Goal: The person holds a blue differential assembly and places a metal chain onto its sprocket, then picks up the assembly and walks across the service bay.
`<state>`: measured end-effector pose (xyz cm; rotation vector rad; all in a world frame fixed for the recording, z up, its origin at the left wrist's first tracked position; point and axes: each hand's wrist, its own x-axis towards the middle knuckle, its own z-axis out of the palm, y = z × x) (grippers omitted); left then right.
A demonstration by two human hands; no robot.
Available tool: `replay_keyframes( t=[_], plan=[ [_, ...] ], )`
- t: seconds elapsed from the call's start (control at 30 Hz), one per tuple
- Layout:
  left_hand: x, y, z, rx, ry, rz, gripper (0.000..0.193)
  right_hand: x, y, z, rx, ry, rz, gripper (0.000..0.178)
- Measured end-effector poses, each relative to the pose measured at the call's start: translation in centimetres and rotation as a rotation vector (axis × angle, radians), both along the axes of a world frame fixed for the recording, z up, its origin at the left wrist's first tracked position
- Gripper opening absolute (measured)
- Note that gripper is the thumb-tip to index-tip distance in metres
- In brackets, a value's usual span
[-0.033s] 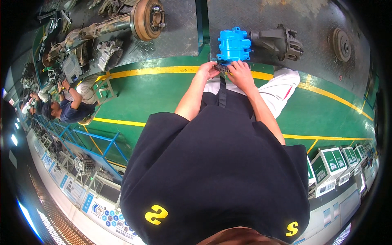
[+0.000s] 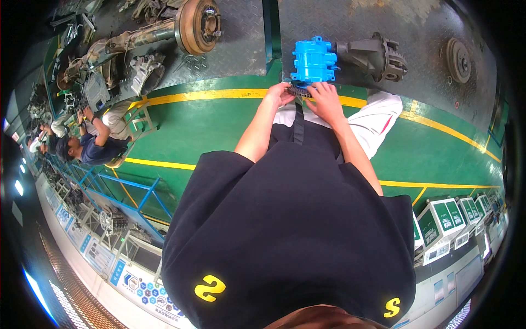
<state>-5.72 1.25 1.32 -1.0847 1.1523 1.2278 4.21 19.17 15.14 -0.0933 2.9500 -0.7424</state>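
Between my hands, just in front of the bench edge, is a dark toothed part [image 2: 298, 91]; its exact kind is too small to make out. My left hand [image 2: 279, 95] closes round its left end. On the right end rest the bent fingers of my right hand [image 2: 325, 102], pinching it. Right beyond them, a bright blue ribbed housing [image 2: 313, 61] sits on the edge of the dark steel bench [image 2: 405, 22]. A dark metal differential assembly [image 2: 372, 56] lies against the housing's right side.
Farther right on the bench is a rusty disc [image 2: 458, 60]. An axle [image 2: 137, 39] with a rusty drum lies on the left bench. A seated person [image 2: 90, 143] works there. Blue railings [image 2: 139, 189] stand at the left, green-and-white boxes [image 2: 445, 218] at the right.
The fingers of my right hand have shifted slightly to the right on the toothed part. My left hand keeps its place.
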Motion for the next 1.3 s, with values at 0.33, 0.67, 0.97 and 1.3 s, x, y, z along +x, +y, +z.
replay_keyframes(
  t=[0.33, 0.67, 0.97, 1.3],
  plan=[
    [-0.4, 0.5, 10.8, 0.089, 0.338, -0.529, 0.096, 5.4, 5.1, -4.9, -0.46, -0.491, -0.763, 0.091],
    [1.2, 1.1, 10.1, 0.125, 0.558, -0.759, 0.071, 4.4, 4.6, -4.5, -0.496, -0.712, -0.776, 0.109],
    [0.6, 0.9, 9.3, 0.104, 0.618, -0.783, 0.068, 2.0, 4.9, -0.6, -0.584, -0.743, -0.741, 0.111],
    [1.0, -0.1, 7.8, 0.171, 0.599, -0.714, 0.08, 2.8, 3.8, -2.9, -0.534, -0.696, -0.828, 0.098]
  ],
)
